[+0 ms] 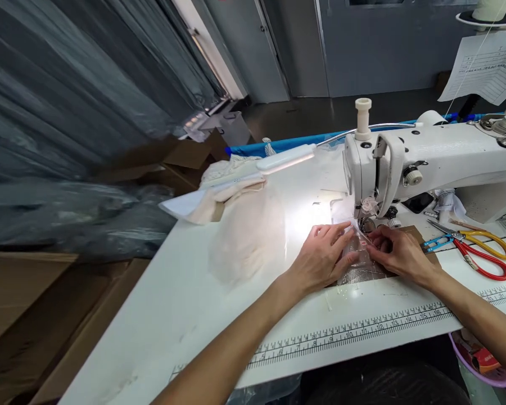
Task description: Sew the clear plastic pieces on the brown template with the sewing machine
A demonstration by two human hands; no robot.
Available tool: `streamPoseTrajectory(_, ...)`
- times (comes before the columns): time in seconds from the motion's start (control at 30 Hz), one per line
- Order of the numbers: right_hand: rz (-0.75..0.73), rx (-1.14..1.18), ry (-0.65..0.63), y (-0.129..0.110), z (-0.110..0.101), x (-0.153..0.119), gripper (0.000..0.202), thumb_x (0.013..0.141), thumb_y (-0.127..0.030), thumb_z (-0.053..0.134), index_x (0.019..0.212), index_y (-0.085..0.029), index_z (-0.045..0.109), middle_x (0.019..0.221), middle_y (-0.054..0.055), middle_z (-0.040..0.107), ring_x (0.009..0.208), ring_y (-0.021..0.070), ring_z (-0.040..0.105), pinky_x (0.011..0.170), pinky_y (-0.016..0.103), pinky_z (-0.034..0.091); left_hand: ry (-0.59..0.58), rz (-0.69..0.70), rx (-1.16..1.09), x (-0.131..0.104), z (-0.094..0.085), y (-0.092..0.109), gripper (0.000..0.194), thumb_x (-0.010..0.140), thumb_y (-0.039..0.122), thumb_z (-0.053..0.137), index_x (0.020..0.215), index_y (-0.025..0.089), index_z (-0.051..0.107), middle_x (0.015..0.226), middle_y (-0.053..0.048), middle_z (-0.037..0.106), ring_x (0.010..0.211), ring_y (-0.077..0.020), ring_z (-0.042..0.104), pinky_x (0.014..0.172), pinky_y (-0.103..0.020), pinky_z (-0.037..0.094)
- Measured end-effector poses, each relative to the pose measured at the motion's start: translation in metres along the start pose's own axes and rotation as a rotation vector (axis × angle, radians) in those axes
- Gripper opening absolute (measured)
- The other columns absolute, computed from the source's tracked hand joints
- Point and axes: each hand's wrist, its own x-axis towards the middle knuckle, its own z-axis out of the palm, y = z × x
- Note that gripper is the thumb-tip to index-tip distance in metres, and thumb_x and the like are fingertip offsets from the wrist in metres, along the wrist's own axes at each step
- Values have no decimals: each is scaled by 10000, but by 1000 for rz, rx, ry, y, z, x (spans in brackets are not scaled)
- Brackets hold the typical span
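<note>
My left hand lies with its fingers stretched out, pressing on a thin white fabric piece just in front of the sewing machine's needle area. To the right, my right hand has its thumb and forefinger pinched on the edge of this fabric. Its other fingers are curled under. The presser foot is partly hidden by the fabric and a small pale flower-like piece on the white sewing machine. A clear, shiny plate shows between my two hands.
Red-and-yellow-handled scissors and blue snips lie right of my right hand. Sheer pale fabric rests on the white table, left of my left hand. A lit lamp hangs above. Cardboard boxes stand at the left.
</note>
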Motion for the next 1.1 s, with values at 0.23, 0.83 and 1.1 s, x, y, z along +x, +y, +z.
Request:
streamPoseTrajectory(0.23, -268, -275, 16, 6, 14, -6, 141, 888, -192, 518, 966, -190, 636, 960, 94, 686, 855, 219, 633, 720, 334, 470, 81, 68, 2, 3, 8, 16, 231, 977, 178, 453, 1189, 143, 538, 1111, -133, 676, 964, -230, 645, 784, -388, 520)
streamPoseTrajectory(0.83, -348, -305, -242, 13, -26, 20, 318, 949, -273, 458, 1157, -202, 688, 1021, 92, 669, 822, 199, 603, 714, 307, 442, 39, 132, -13, 5, 4, 2, 213, 958, 144, 481, 847, 177, 659, 877, -55, 722, 698, -150, 617, 698, -358, 486)
streamPoseTrajectory(1.1, -422, -543, -242, 15, -12, 20, 381, 952, -261, 439, 1292, -253, 610, 1043, 119, 634, 725, 196, 578, 614, 299, 430, -63, 147, -188, 4, 5, -1, 225, 968, 148, 446, 895, 164, 658, 1006, -80, 731, 847, -166, 682, 735, -350, 555)
